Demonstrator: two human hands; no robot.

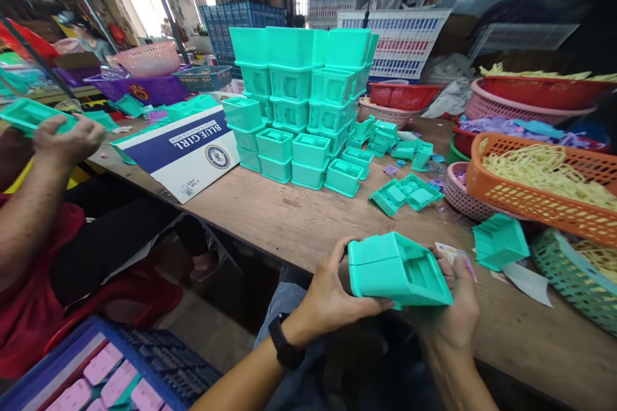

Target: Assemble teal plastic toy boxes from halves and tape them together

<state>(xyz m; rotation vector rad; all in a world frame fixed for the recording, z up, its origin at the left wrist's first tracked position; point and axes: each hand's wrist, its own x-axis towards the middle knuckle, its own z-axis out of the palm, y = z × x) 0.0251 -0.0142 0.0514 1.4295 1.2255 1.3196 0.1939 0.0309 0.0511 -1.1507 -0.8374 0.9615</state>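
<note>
A turquoise plastic box (393,270) is held between my two hands over the table's front edge, tilted, with a recessed side facing right. My left hand (332,289) wraps its left end, thumb along the bottom and fingers behind. My right hand (457,302) grips its right end; some of those fingers are hidden behind the box. Beyond my hands, turquoise plastic parts (407,192) lie on the table, and a stack of turquoise boxes (292,83) rises behind. An open turquoise piece (501,241) sits right of my right hand, beside a paper slip (527,282).
At the right, an orange basket (540,180) holds cream strands, above a green basket (573,276). A white-and-blue carton (187,148) stands left of the stack. Another person's hand (70,138) holds a turquoise part at far left. A blue crate (159,359) with pink pieces is low left.
</note>
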